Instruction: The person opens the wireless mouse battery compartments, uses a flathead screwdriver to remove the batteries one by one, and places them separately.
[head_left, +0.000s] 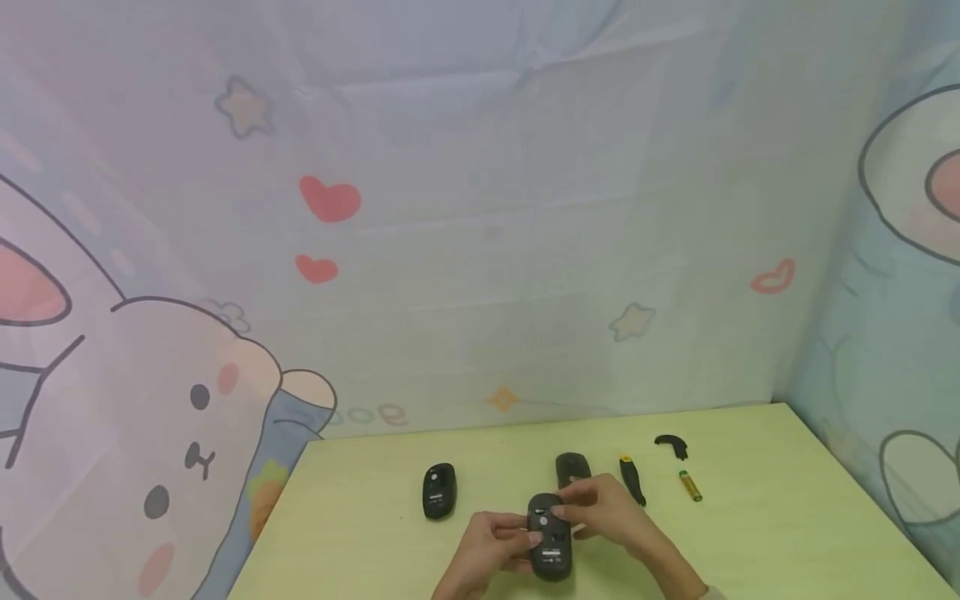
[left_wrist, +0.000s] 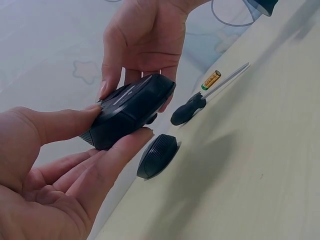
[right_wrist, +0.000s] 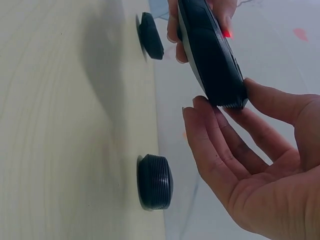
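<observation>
Both hands hold a black computer mouse (head_left: 551, 554) above the table, its underside with labels turned up toward the head camera. My left hand (head_left: 486, 552) grips its left side, thumb on top and fingers beneath, as the left wrist view shows. At the far end, my right hand (head_left: 609, 515) pinches the mouse (right_wrist: 212, 60) with its thumb on one face and fingertips at the other. A red glow (right_wrist: 226, 33) lights the left thumb's tip in the right wrist view. Just behind the hands lies a second black mouse (head_left: 573, 467), partly hidden in the head view.
Another black mouse (head_left: 439, 492) lies upside down to the left on the pale yellow table (head_left: 360, 533). To the right are a screwdriver (head_left: 632, 480) with a dark handle, a green-and-gold battery (head_left: 690, 486) and a curved black piece (head_left: 672, 444). A printed cloth (head_left: 480, 250) hangs behind the table.
</observation>
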